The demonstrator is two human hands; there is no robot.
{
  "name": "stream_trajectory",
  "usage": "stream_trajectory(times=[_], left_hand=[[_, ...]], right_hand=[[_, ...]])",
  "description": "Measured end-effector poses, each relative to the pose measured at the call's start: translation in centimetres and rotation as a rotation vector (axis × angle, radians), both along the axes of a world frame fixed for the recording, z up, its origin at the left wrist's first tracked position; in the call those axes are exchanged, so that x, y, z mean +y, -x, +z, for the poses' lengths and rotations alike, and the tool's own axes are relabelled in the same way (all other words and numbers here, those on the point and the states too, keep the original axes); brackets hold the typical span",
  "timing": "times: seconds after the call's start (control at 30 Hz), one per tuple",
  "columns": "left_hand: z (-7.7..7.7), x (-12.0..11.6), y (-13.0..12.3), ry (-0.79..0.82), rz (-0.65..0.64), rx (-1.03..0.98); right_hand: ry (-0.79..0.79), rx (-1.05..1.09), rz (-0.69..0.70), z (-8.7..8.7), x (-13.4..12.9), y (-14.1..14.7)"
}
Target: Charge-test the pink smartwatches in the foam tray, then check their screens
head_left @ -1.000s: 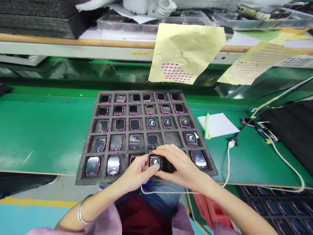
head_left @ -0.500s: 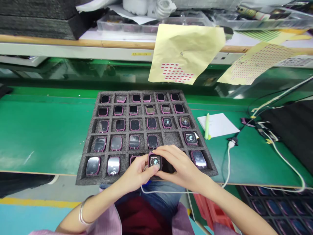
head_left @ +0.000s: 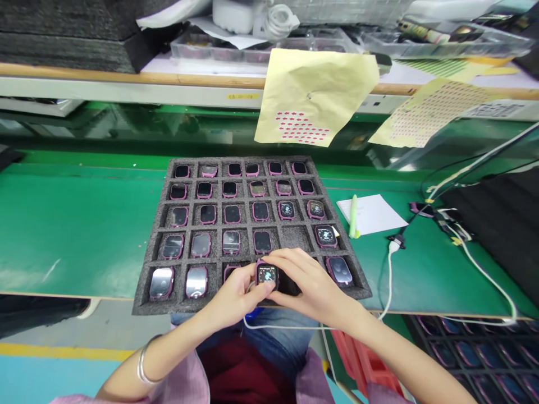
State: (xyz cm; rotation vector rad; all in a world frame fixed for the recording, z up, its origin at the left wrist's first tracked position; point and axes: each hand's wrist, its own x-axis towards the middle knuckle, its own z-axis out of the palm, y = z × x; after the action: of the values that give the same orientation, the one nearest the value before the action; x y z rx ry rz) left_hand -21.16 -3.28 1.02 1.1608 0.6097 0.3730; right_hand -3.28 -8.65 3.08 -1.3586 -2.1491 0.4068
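A smartwatch (head_left: 266, 272) with a purple case and a lit watch face is held over the front edge of a grey foam tray (head_left: 138, 292). My left hand (head_left: 238, 294) grips it from the left, thumb on the lower screen. Around its top and right side curl the fingers of my right hand (head_left: 309, 283). A white cable (head_left: 290, 327) runs below both hands. Similar purple watches, such as one with a lit dial (head_left: 327, 236), lie in the tray's compartments. One compartment (head_left: 296, 238) above my right hand holds no watch.
Right of the tray lie white paper (head_left: 379, 213) and a light green pen (head_left: 352, 216). Cables with a white plug (head_left: 394, 247) cross the green table (head_left: 76, 224). Yellow sheets (head_left: 315, 84) hang from the shelf. Another watch tray (head_left: 458, 336) sits lower right, near a red bin (head_left: 370, 365).
The view has shifted slightly. Both hands keep nearly the same hold on the watch.
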Motion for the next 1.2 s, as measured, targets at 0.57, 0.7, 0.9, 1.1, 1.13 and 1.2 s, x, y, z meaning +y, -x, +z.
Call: stream_trajectory(times=[0.57,0.7,0.9,1.1,1.13,1.2], left_hand=[[0.6,1.9,3.9,0.090,-0.035,0.024],[0.2,2.1,4.2,0.113,-0.031,0.038],[0.8,2.4,4.1,0.153,-0.008,0.008],[1.2,2.5,4.1,0.167,0.009,0.014],[1.1,2.5,4.1,0.166,0.007,0.014],[0.8,2.5,4.3,0.157,-0.010,0.012]], right_hand=[[0.057,-0.297,-0.121,1.6,3.3,-6.1],[0.080,-0.401,-0.004,2.4,5.3,-2.8],[0.123,-0.504,0.071,1.6,7.9,-1.5],[0.045,-0.082,0.012,2.3,5.8,-1.0],[0.057,-0.018,0.047,2.5,5.3,-0.5],[0.067,-0.009,0.123,2.6,4.6,0.8]])
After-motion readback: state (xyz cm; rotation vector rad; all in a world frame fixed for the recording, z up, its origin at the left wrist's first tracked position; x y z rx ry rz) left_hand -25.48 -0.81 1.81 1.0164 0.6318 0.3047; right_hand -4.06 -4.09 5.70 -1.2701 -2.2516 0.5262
